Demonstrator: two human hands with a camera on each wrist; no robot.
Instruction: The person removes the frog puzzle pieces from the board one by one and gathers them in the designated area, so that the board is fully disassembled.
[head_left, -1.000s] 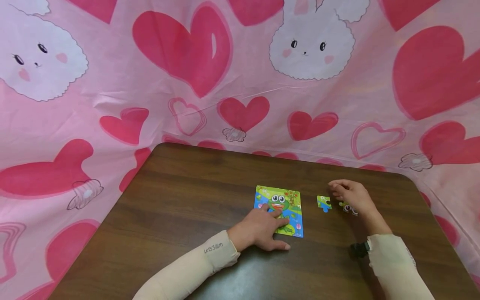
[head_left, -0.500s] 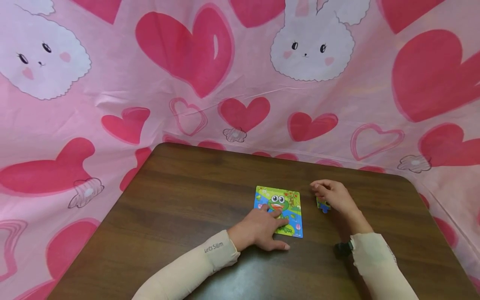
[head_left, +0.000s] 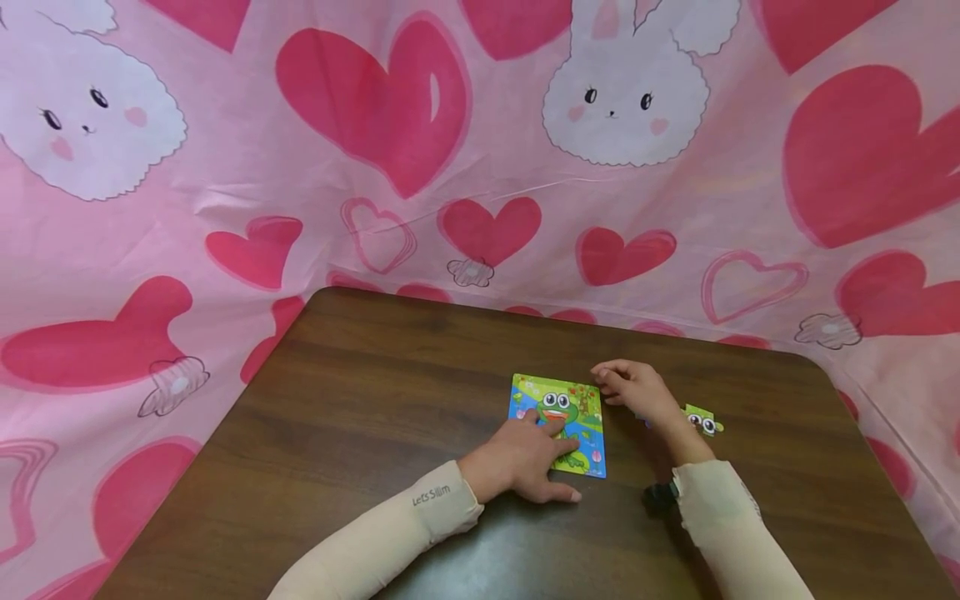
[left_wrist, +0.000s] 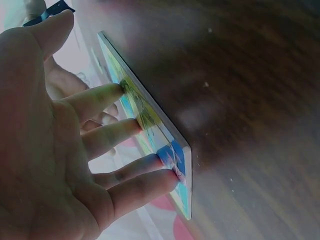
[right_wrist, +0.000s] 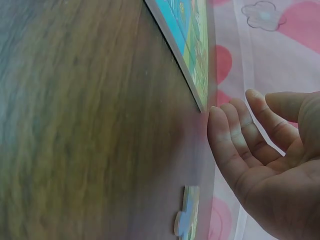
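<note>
A square frog jigsaw puzzle (head_left: 591,437) lies flat on the brown table, its edge showing as a thin board in the left wrist view. My left hand (head_left: 521,458) rests on its lower left part, with spread fingertips (left_wrist: 132,125) pressing on the picture. Beside the puzzle's upper right corner is my right hand (head_left: 636,393). Its fingers (right_wrist: 225,132) are loosely bent and nothing shows between them. A blue-and-green puzzle piece (right_wrist: 189,212) lies under that hand, mostly hidden in the head view. Farther right lies another puzzle piece (head_left: 702,421) printed with eyes.
The wooden table (head_left: 390,375) has rounded far corners. Behind and beside it hangs a pink cloth (head_left: 480,167) with hearts and rabbits. A dark band (head_left: 660,497) sits at the right sleeve's cuff.
My right hand has moved left, from over the eyes piece, across the blue-and-green piece, to the puzzle's upper right corner. The eyes piece is uncovered. My left hand has stayed put.
</note>
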